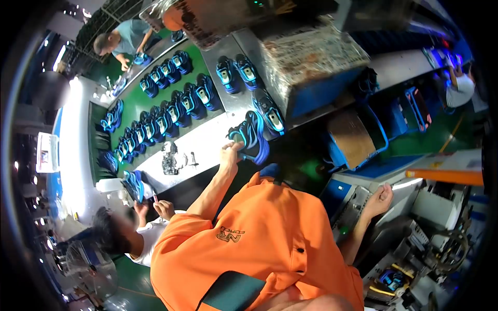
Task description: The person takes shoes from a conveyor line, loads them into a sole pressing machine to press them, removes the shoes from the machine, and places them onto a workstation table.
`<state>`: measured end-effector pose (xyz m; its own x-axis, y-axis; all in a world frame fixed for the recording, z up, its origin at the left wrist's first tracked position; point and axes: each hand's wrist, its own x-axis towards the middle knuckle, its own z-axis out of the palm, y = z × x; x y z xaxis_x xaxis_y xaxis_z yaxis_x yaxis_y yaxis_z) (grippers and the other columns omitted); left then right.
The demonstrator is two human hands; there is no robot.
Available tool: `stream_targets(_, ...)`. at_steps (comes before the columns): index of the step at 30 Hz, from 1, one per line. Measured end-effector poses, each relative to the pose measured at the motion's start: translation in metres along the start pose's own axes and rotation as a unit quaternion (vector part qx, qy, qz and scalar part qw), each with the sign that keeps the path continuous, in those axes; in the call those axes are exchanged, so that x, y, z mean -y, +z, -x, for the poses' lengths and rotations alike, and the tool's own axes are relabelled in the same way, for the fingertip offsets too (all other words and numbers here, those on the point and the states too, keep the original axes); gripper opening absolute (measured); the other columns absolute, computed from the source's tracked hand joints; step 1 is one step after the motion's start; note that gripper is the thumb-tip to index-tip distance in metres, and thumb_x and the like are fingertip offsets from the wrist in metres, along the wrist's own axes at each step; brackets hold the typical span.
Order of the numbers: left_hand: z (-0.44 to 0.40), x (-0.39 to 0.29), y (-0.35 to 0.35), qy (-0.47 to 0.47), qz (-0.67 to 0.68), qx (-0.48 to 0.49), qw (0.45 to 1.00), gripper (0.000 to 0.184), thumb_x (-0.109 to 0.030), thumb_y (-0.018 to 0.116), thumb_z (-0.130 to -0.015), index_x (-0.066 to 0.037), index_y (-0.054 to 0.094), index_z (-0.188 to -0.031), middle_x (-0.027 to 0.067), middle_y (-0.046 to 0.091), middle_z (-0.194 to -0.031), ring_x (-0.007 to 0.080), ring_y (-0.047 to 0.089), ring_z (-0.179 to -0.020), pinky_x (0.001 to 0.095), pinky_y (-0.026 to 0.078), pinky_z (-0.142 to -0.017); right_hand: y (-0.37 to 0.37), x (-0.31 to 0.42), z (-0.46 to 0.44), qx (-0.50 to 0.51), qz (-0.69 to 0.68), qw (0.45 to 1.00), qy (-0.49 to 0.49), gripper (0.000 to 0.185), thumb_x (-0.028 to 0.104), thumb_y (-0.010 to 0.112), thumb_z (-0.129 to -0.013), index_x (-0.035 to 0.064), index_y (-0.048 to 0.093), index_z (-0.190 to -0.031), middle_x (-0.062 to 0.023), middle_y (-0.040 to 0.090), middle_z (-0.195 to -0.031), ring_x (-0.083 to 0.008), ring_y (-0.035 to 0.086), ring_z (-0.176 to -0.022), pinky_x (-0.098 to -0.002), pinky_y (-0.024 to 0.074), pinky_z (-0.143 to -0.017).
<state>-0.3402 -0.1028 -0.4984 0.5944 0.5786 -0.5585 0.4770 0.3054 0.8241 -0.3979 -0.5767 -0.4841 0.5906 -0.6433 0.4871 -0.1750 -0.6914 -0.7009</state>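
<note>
My left hand (230,153) is closed on the edge of a blue and black sports shoe (252,136), which is tilted over the near edge of the bench. Right beside that shoe lies another one with a pale sole patch (268,113). Out to the right, my right hand (381,200) has its fingers curled in, and I see nothing in it. It hangs near a grey machine cabinet (358,203). A further pair of shoes (237,72) rests on the metal bench top behind.
Rows of shoes (165,118) stand on a green conveyor belt (196,58). A co-worker in white (148,237) handles a shoe (136,185) at left; another person (129,39) works across the belt. A wrapped box unit (314,57) and a blue cart (353,137) flank the right side.
</note>
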Motion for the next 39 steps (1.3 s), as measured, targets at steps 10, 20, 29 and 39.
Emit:
stream_targets(10,-0.148,0.043,0.056,0.207,-0.341,0.042,0.916,0.046,-0.023,0.068,-0.066,0.003,0.052,-0.101,0.0287,0.063,-0.092,0.0436,0.062,-0.086,0.0471,0.049,-0.078,0.147,0.309,-0.14,0.068,-0.144,0.935,-0.317,0.015,-0.011,0.06,-0.08,-0.002,0.064,-0.09,-0.0083,0.063,-0.089,-0.0138,0.057,-0.072,-0.0241,0.0463,-0.062)
stream_targets(20,-0.184,-0.034,0.039,0.318,-0.324,0.141,0.88,0.099,-0.039,0.083,-0.064,0.002,0.033,-0.138,0.0311,0.035,-0.14,0.046,0.038,-0.127,0.0461,0.035,-0.106,0.304,0.578,-0.275,0.172,-0.071,0.893,-0.409,0.025,0.017,0.068,-0.081,0.0013,0.067,-0.101,-0.01,0.069,-0.094,-0.0173,0.065,-0.081,-0.028,0.0504,-0.072)
stream_targets(29,-0.206,0.012,0.065,0.16,-0.4,0.245,0.868,0.096,-0.033,0.08,-0.064,-0.013,0.029,-0.143,0.0192,0.016,-0.152,0.0521,0.024,-0.132,0.0577,0.044,-0.095,0.53,0.681,-0.381,0.197,0.165,0.903,-0.343,0.107,0.061,0.071,-0.069,-0.0101,0.032,-0.139,-0.0266,0.055,-0.125,-0.0307,0.061,-0.108,-0.0364,0.0467,-0.094)
stream_targets(39,-0.21,-0.015,0.07,0.093,-0.464,0.283,0.834,0.101,-0.037,0.08,-0.063,-0.008,0.027,-0.144,0.0238,0.015,-0.151,0.0517,0.017,-0.134,0.056,0.033,-0.104,0.606,0.734,-0.388,0.345,0.093,0.881,-0.309,0.1,0.054,0.078,-0.062,-0.0109,0.041,-0.129,-0.0231,0.058,-0.115,-0.0245,0.06,-0.093,-0.0343,0.0504,-0.075)
